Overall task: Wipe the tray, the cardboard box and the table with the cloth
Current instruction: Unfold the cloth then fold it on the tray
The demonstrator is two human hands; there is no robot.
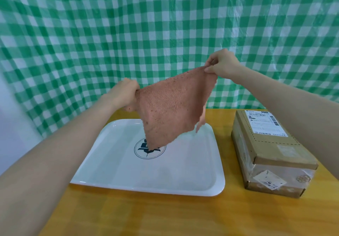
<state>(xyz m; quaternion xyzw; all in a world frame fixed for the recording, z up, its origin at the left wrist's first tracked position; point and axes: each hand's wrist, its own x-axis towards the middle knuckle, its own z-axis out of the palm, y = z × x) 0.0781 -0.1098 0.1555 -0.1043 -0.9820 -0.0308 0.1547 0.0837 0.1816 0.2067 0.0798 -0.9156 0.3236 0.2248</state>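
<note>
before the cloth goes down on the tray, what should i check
1. Grip of the left hand on the pink terry cloth: holds a corner, ok.
2. Grip of the right hand: pinches the higher corner, ok.
3. Cloth spread out, hanging above the white rectangular plastic tray: ok.
4. Tray flat on the yellow wooden table: ok.
5. Clearance to the brown cardboard box, right of tray: ok.
6. Cloth damp or dry: cannot tell.
</note>
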